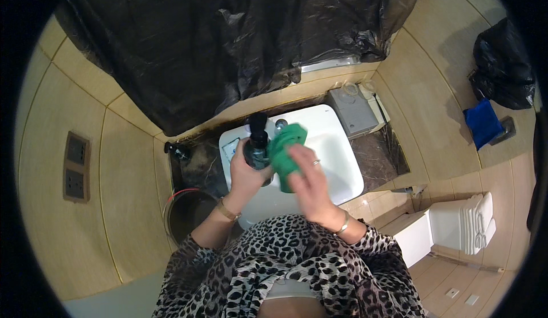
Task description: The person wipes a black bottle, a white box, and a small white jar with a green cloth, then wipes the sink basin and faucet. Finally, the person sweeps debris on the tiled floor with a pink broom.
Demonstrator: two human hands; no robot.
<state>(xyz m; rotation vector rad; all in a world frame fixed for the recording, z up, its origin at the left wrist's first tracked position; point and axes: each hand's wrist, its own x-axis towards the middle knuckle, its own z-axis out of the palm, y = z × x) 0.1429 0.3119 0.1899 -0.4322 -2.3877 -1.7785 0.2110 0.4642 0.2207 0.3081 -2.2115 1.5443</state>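
Note:
My left hand (247, 175) is wrapped round a dark, see-through pump bottle (257, 147) with a black pump top, held upright over the white sink (337, 164). Against the right side of the bottle lies a bunched green cloth (288, 147). My right hand (310, 184) grips that cloth, its fingers slightly blurred. Behind the cloth the metal tap (281, 124) shows only in part. A small white card or packet with a blue mark (231, 148) rests on the sink's left rim, next to my left fingers.
Left of the sink, a small dark bottle (177, 150) stands on the dark marble counter (200, 167), above a bucket (191, 212). A grey box (353, 111) sits at the back right. Black plastic sheeting (240, 38) covers the wall ahead. A blue cloth (483, 123) hangs at right.

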